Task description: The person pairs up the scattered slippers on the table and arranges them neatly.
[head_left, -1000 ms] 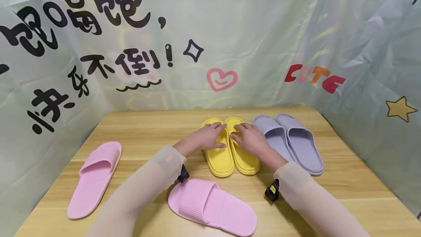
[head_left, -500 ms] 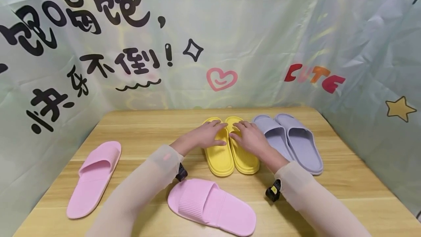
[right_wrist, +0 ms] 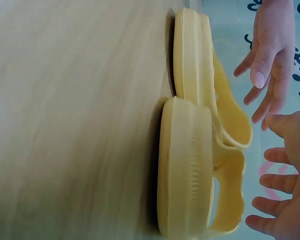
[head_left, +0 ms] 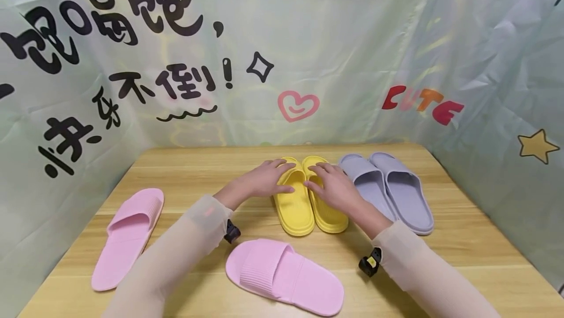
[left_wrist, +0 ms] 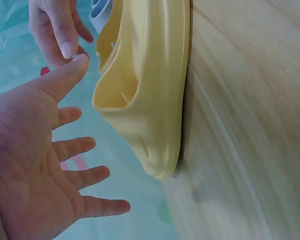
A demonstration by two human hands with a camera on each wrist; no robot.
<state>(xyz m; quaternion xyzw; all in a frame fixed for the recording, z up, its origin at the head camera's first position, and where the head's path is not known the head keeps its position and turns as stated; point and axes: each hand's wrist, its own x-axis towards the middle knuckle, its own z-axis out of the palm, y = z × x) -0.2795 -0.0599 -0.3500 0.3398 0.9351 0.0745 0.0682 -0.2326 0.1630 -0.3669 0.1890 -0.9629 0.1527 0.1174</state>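
Two yellow slippers stand side by side at the back middle of the table: a left one (head_left: 296, 212) and a right one (head_left: 333, 221). Over the left slipper's strap hovers my left hand (head_left: 264, 181), fingers extended and spread; the left wrist view shows its palm (left_wrist: 35, 155) beside the slipper, holding nothing. My right hand (head_left: 337, 188) is above the right slipper and partly hides its strap. In the right wrist view its fingers (right_wrist: 275, 183) are apart and grip nothing. Both slippers sit flat with their toes toward the back.
A lavender slipper pair (head_left: 410, 203) stands just right of the yellow ones. One pink slipper (head_left: 319, 286) lies crosswise near the front, between my forearms; another pink slipper (head_left: 128, 239) lies at the left. A printed cloth (head_left: 343, 53) walls the wooden table (head_left: 198, 166) at the back and sides.
My left hand has drawn a little to the left, showing more of the left yellow slipper. The right hand has barely shifted. All the slippers stay in place.
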